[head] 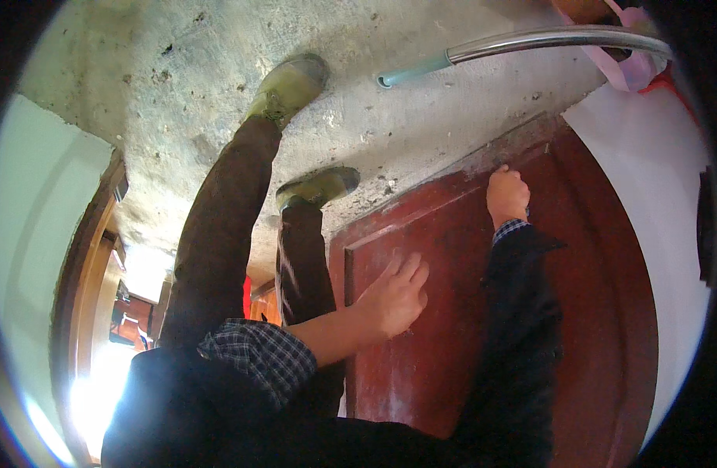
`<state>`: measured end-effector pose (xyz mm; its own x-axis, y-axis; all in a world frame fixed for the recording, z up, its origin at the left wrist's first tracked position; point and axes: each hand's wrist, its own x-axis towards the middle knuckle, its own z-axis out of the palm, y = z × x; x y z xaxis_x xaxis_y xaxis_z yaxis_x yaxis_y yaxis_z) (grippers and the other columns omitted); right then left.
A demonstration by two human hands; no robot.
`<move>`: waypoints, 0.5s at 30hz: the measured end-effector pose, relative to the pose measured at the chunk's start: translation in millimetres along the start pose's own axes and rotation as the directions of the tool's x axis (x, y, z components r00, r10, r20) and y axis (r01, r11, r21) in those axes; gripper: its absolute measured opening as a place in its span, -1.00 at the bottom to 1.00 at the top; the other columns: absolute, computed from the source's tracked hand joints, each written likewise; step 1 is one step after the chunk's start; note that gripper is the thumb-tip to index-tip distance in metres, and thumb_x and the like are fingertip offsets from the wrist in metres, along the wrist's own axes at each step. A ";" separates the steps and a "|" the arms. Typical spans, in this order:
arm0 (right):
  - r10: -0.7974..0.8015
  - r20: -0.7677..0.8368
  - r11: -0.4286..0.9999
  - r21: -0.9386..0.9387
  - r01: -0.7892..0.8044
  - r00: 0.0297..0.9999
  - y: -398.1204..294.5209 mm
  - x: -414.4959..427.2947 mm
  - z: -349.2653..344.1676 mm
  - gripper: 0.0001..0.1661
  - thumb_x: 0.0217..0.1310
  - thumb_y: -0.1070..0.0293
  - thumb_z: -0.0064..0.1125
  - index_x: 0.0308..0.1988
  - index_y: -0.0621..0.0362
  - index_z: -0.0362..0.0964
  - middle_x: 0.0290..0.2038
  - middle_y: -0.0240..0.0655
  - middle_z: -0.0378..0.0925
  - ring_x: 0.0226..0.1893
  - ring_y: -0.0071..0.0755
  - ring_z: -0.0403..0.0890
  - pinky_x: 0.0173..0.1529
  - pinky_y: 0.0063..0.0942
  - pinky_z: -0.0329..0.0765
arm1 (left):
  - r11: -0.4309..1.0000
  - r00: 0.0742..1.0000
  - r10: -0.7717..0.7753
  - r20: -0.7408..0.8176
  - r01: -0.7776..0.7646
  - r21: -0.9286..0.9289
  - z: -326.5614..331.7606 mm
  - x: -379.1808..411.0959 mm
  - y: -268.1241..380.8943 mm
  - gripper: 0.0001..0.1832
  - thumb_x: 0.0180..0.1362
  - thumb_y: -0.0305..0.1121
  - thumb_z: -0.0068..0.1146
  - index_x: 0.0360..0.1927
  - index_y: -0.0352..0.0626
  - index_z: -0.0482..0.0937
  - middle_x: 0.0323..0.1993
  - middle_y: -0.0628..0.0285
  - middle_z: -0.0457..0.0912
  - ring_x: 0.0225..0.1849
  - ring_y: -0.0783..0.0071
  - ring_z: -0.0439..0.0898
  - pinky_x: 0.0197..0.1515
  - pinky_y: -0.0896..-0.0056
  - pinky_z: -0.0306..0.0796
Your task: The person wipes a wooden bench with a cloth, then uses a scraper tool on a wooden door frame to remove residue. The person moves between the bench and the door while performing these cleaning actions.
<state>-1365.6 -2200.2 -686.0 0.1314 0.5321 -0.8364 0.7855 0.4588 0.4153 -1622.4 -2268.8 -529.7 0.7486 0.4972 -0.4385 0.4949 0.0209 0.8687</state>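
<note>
A reddish-brown wooden door (446, 257) with a recessed panel stands before me. My right hand (508, 192) is closed in a fist at the door's lower rail, where the surface looks grey and scuffed. Whether a small thing sits inside that fist is hidden. My left hand (396, 295) is over the door's panel, slightly blurred, its fingers bent and apart with nothing visible in them. Whether it touches the panel I cannot tell. Both arms wear dark sleeves with checked cuffs; the left cuff (265, 351) is rolled back.
My olive shoes (288, 88) stand on the stained concrete floor (206, 70). A curved metal tube (545, 42) with a pale green end sleeve crosses the upper right, near a pink object (633, 64). At left, a wooden door frame (86, 281) borders a bright opening. A white wall (645, 152) is at right.
</note>
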 end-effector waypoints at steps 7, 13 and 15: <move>-0.093 0.080 0.996 0.007 0.093 0.992 -32.8 -23.2 15.7 -0.64 0.24 0.36 -0.06 0.00 0.28 0.38 -0.35 -0.17 0.57 -0.40 -0.15 0.66 -0.41 -0.32 0.62 | 0.999 0.999 0.019 -0.044 -0.020 -0.026 -7.8 7.1 5.4 -0.77 -0.13 -0.33 0.06 -0.44 -0.26 0.61 0.05 -0.13 0.39 0.22 -0.07 0.23 0.27 -0.07 0.10; 0.022 0.009 0.998 0.055 -0.023 1.000 -1.0 -5.0 -12.0 -0.74 0.21 0.36 -0.06 -0.13 0.22 0.42 -0.37 -0.17 0.58 -0.38 -0.18 0.67 -0.38 -0.35 0.62 | 0.998 0.999 0.027 -0.040 -0.030 -0.062 -4.4 1.1 1.0 -0.79 -0.13 -0.34 0.06 -0.47 -0.27 0.60 0.04 -0.13 0.39 0.21 -0.07 0.23 0.27 -0.09 0.09; -0.037 -0.030 0.997 0.068 0.039 0.999 -22.3 -21.6 11.5 -0.76 0.21 0.35 -0.05 -0.16 0.21 0.41 -0.35 -0.16 0.58 -0.37 -0.16 0.67 -0.35 -0.33 0.63 | 0.998 0.999 0.032 -0.043 -0.034 -0.050 -6.0 1.8 2.0 -0.78 -0.12 -0.34 0.05 -0.46 -0.27 0.60 0.05 -0.13 0.39 0.21 -0.07 0.23 0.28 -0.10 0.08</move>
<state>-1379.0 -2230.1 -681.3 0.0844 0.5361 -0.8399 0.8294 0.4293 0.3574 -1622.7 -2262.7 -527.5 0.7444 0.5345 -0.4003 0.4463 0.0477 0.8936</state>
